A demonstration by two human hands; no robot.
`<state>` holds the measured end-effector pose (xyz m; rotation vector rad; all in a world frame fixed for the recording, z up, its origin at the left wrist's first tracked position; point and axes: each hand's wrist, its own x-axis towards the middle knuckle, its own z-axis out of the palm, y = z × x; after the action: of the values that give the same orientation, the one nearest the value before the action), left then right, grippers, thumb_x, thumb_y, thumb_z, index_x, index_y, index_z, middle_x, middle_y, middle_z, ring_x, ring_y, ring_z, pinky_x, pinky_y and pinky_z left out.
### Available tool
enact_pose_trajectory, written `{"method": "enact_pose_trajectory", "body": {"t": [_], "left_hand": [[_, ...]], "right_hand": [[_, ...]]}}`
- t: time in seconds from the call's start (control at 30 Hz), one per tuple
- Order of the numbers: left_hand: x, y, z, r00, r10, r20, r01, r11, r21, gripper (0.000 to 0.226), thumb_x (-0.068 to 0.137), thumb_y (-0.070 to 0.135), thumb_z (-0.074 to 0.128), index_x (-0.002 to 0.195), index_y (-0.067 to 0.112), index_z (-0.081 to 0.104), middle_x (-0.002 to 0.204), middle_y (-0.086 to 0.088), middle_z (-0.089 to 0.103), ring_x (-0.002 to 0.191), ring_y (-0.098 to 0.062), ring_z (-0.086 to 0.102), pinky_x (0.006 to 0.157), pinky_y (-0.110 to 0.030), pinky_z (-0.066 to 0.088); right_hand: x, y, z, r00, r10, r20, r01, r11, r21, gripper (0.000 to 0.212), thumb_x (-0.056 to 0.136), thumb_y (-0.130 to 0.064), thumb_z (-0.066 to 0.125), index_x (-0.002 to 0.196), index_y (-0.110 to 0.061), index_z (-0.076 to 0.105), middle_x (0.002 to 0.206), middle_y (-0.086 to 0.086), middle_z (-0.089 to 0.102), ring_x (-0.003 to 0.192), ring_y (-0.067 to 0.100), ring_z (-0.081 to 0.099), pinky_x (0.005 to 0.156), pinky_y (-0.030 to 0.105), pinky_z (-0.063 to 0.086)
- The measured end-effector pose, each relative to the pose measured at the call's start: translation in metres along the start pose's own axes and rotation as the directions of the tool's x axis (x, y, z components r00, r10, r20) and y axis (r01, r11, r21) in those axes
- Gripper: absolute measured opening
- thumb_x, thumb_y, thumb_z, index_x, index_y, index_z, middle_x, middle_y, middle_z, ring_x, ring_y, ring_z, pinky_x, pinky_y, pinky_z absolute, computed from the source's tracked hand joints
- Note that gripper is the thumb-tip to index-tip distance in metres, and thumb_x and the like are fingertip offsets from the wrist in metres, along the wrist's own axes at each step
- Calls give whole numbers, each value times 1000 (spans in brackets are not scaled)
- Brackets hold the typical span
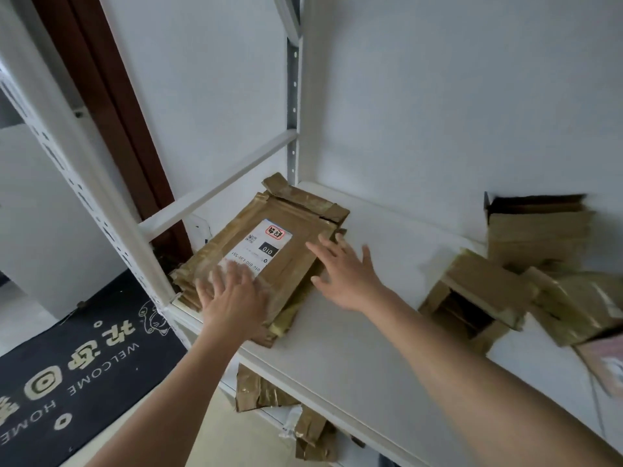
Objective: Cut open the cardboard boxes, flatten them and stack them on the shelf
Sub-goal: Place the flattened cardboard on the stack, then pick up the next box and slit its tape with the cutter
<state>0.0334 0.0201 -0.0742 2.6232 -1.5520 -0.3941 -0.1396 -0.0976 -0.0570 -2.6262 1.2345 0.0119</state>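
Observation:
A stack of flattened, taped cardboard boxes (269,241) lies at the left end of the white shelf (371,332); the top piece carries a white shipping label. My left hand (232,298) rests flat on the near end of the stack, fingers spread and blurred. My right hand (344,274) is open with fingers spread, its fingertips at the stack's right edge. To the right on the shelf sit unflattened boxes: a small open box (478,298) on its side, a taller box (539,230) against the wall and a taped box (580,305).
White metal shelf posts (111,210) stand left of the stack. A lower shelf holds more taped cardboard (263,389). A dark doormat (77,365) lies on the floor at left. A pinkish item (606,365) sits at the right edge.

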Motion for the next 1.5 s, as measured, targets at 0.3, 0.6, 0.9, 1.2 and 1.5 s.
{"method": "enact_pose_trajectory", "body": {"t": [0.3, 0.6, 0.9, 1.2, 1.5], "left_hand": [[-87, 116, 19, 904, 206, -374, -312, 917, -249, 43, 97, 7, 45, 140, 6, 46, 155, -18, 29, 148, -32, 18, 124, -43, 8], [-172, 221, 48, 949, 224, 221, 44, 601, -798, 49, 102, 42, 45, 144, 15, 45, 143, -6, 52, 125, -21, 53, 107, -35, 42], [-227, 289, 65, 865, 162, 475, 303, 587, -751, 51, 101, 16, 50, 150, 22, 36, 135, -10, 54, 117, -27, 55, 98, -37, 48], [-271, 351, 61, 860, 287, 423, 299, 389, -871, 37, 96, 14, 51, 133, 23, 53, 115, -8, 63, 102, -26, 61, 85, -33, 51], [-310, 410, 95, 906, 378, 189, 50, 349, -936, 24, 98, 21, 60, 119, 32, 58, 123, -6, 53, 102, -20, 63, 78, -30, 53]], "right_hand": [[-152, 167, -26, 863, 500, -68, -502, 865, -16, 68, 102, -37, 45, 156, -39, 4, 165, 1, -8, 149, 41, -11, 116, 62, 11], [-303, 189, 12, 977, 139, -161, -93, 959, 267, 75, 94, 6, 49, 139, -50, 28, 153, -29, 9, 148, 12, -8, 118, 31, 10], [-416, 215, -21, 908, 400, 124, -287, 378, 880, 72, 92, 7, 42, 124, -57, 55, 148, -33, 36, 142, -7, 24, 118, 33, 25], [-458, 233, -20, 774, 626, 97, -224, 128, 966, 66, 87, -66, 47, 144, -61, 16, 144, -23, 39, 131, 6, 42, 104, 31, 40], [-528, 268, -18, 783, 613, -106, -173, 379, 909, 39, 92, -50, 54, 131, -51, 49, 130, -12, 46, 123, -5, 45, 93, 8, 38]]}}
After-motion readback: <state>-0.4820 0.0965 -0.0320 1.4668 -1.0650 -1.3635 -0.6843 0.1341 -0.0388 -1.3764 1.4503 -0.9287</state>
